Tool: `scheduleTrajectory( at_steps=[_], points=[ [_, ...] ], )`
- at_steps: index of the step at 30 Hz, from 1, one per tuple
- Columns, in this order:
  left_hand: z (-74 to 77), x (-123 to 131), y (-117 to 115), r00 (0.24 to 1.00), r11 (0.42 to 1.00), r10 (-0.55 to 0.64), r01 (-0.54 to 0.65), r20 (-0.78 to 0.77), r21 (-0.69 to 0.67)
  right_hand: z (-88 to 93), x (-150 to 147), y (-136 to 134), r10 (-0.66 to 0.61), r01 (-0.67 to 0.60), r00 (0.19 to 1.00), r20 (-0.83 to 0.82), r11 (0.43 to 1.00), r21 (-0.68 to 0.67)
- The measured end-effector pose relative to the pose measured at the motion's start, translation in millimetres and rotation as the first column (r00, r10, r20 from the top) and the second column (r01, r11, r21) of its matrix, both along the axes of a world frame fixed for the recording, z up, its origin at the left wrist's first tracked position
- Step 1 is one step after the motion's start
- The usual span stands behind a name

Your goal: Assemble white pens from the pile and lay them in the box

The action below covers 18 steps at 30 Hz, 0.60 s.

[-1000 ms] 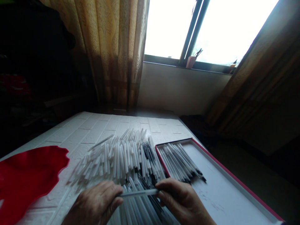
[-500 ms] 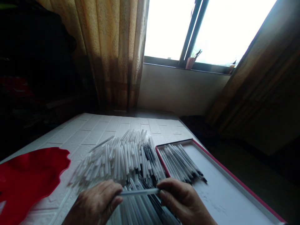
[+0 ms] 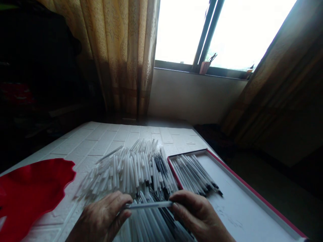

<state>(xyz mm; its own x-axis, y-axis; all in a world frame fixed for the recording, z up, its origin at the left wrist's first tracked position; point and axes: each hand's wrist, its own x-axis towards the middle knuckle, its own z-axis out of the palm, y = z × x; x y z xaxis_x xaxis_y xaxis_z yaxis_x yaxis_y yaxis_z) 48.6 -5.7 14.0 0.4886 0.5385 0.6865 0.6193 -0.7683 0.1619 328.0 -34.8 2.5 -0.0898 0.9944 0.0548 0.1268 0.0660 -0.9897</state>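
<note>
My left hand point(image 3: 104, 215) and my right hand point(image 3: 195, 213) each pinch one end of a translucent pen barrel point(image 3: 150, 205), held level across the view. The fingertips cover both of its ends. Beneath it lies a bundle of translucent tubes point(image 3: 143, 223), with thin dark pieces point(image 3: 171, 222) among them. Just beyond my hands is a big heap of whitish pen barrels point(image 3: 126, 171). Some slim dark rods, apparently refills point(image 3: 161, 164), rest on the heap's right side. To the right, several pens with black ends point(image 3: 195, 173) lie side by side in a red-edged white tray point(image 3: 242, 205).
A red dish with a wavy rim point(image 3: 35, 188) sits at the left on the white brick-patterned tabletop point(image 3: 101, 141). The table's far edge runs below the curtain point(image 3: 121, 60) and window. A pink cup point(image 3: 204, 67) with sticks stands on the sill.
My left hand has shifted slightly left along the pen barrel, its fingertips further from my right hand. The heap, tray and dish have not moved.
</note>
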Motion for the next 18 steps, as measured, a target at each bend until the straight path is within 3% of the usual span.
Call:
scheduleTrajectory(
  at_steps=[6,11,18],
  points=[
    [-1.5,2.7,-1.0,0.998,0.999,-0.001,0.004,0.063,-0.043,5.0,-1.0,0.2,-0.019,0.019,1.000,-0.012,0.999,-0.040],
    [0.9,-0.2,-0.6,0.999,0.995,-0.040,0.041,0.013,-0.089,2.9,0.4,-0.2,-0.020,0.018,0.999,-0.038,0.999,-0.048],
    [-7.8,-1.4,-0.8,1.000,0.997,-0.010,0.011,0.023,-0.071,6.5,4.8,4.2,0.017,-0.020,0.999,-0.036,0.997,-0.081]
  ],
)
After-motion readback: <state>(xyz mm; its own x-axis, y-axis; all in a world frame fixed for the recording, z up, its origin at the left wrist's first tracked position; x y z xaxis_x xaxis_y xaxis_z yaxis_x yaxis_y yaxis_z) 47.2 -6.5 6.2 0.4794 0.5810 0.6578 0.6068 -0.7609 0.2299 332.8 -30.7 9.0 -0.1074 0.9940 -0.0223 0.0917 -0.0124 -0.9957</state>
